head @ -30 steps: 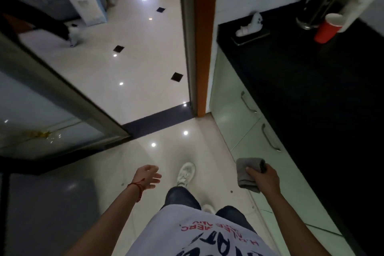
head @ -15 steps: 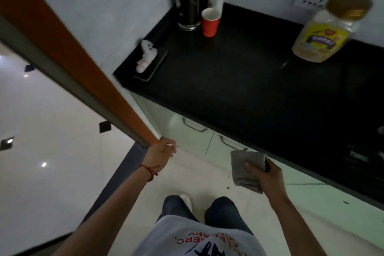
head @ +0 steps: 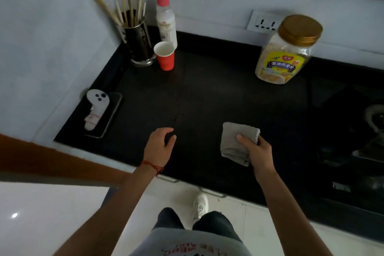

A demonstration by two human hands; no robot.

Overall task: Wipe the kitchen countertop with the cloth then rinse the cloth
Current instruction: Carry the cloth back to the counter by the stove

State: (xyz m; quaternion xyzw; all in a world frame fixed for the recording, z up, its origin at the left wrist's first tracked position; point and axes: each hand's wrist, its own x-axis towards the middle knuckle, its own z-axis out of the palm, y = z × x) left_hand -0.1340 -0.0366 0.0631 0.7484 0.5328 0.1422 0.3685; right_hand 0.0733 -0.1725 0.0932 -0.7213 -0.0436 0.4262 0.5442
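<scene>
A folded grey cloth [head: 234, 143] is gripped in my right hand [head: 256, 153], held just over the black countertop [head: 207, 97] near its front edge; whether the cloth touches the surface I cannot tell. My left hand [head: 159, 145] hovers over the counter to the left of the cloth, fingers loosely curled and apart, holding nothing. A red thread circles its wrist.
At the back left stand a utensil holder [head: 139, 45], a red paper cup [head: 165, 56] and a white bottle [head: 166, 21]. A gold-lidded jar [head: 285, 52] stands at the back right. A white controller on a phone [head: 99, 114] lies at the left. A gas stove [head: 357, 135] is at the right.
I have turned from the doorway to face the counter. Both hands rose from below the counter edge to over its surface, the right still holding the cloth.
</scene>
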